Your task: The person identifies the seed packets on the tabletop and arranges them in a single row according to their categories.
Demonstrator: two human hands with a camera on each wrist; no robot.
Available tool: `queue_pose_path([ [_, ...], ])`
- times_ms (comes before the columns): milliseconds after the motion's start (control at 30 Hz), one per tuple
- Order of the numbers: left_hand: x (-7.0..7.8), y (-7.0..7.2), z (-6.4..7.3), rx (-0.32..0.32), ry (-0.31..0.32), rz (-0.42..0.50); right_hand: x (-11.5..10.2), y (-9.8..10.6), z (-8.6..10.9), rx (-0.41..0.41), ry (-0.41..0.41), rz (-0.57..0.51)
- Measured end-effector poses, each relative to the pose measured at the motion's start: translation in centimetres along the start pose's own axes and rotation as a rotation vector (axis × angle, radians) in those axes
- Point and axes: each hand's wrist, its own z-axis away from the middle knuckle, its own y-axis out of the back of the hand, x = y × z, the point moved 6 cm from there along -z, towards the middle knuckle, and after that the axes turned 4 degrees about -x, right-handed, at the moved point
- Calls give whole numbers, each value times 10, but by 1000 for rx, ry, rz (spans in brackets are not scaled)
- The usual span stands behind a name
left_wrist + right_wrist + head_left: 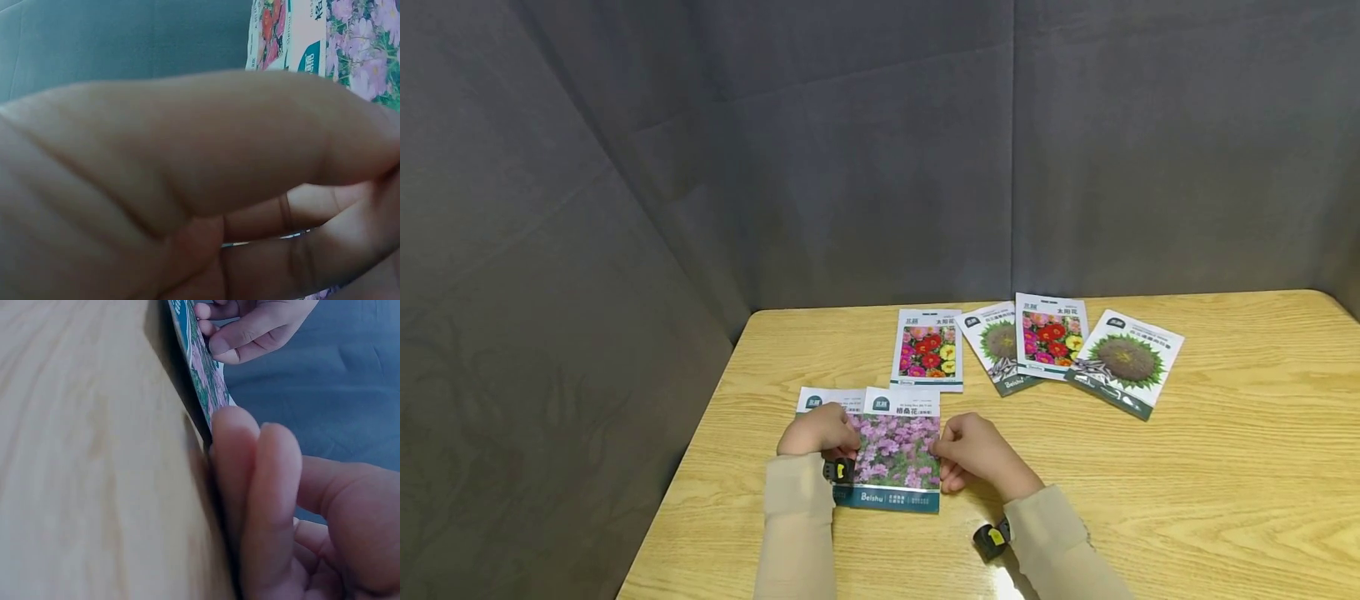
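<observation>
A seed packet with pink-purple flowers (895, 450) lies upright before me, overlapping the right part of a similar packet (811, 401). My left hand (822, 429) pinches the upper packet near its left edge, covering much of the packet beneath. In the left wrist view the thumb (206, 137) meets the fingers beside the flower print. My right hand (977, 454) holds the upper packet's right edge, fingers bent. Seen from the right wrist, the packet (203, 372) stands slightly off the wood along its near side.
Behind, a portulaca packet (927, 350) lies alone. To its right, a sunflower packet (1002, 342), a second portulaca packet (1051, 333) and another sunflower packet (1123, 362) overlap. A grey curtain (880, 167) hangs behind the wooden table (1247, 467).
</observation>
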Motion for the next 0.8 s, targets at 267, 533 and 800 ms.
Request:
queue_pose_path([
  [267, 1, -1, 0, 12, 26, -22, 2, 1, -2, 6, -8, -3],
  [533, 4, 1, 1, 35, 42, -38, 0, 1, -2, 21, -27, -2],
  [800, 7, 7, 2, 130, 52, -29, -4, 0, 1, 2, -10, 30],
])
